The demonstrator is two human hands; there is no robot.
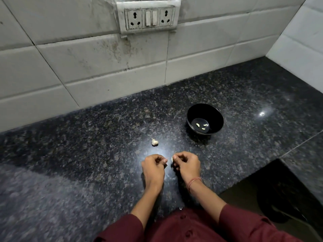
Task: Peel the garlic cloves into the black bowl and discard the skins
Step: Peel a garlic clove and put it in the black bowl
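Observation:
A black bowl (205, 119) stands on the dark granite counter (87, 154) and holds three peeled garlic cloves (202, 126). A small piece of unpeeled garlic (154, 142) lies on the counter to the bowl's left. Just above the counter, my right hand (187, 164) pinches a garlic clove (172, 159), of which only a pale edge shows between the fingertips. My left hand (153, 165) is curled close beside it, a small gap between the two hands; whether its fingers pinch a bit of skin is hidden.
A tiled wall with a socket and switch panel (149, 17) rises behind the counter. The counter's edge drops at the lower right to a dark floor (279, 198). A tiled side wall (300, 41) closes the right side.

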